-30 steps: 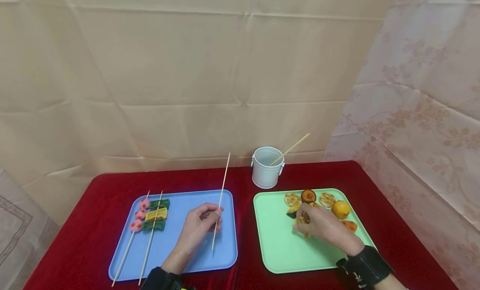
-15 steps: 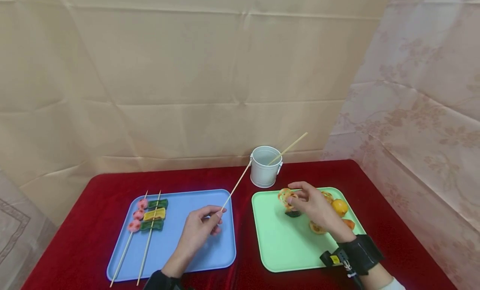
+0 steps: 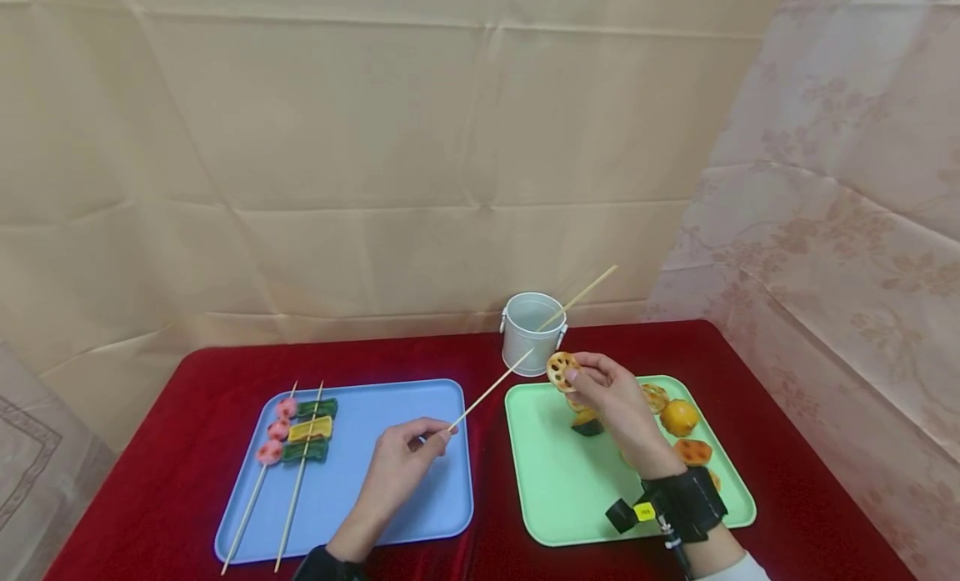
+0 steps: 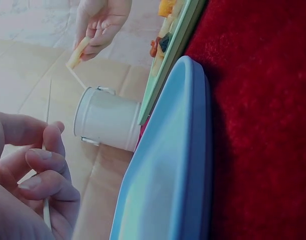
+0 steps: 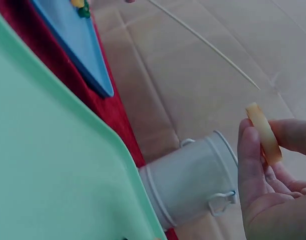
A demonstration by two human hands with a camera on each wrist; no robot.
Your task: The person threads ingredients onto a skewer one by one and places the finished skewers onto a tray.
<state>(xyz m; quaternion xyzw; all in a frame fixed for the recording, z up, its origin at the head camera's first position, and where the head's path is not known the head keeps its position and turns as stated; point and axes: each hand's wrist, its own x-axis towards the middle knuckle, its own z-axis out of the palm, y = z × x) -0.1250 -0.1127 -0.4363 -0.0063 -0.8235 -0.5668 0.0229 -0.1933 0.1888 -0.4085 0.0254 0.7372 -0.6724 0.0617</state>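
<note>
Now | LH: skewer past blue tray edge | RH: slice, apart

1. The bare left hand pinches between thumb and forefinger, its remaining fingers curled.
2. The bare right hand pinches between thumb and fingers, farther forward than the left.
3. Both black-strapped wrists angle inward.
</note>
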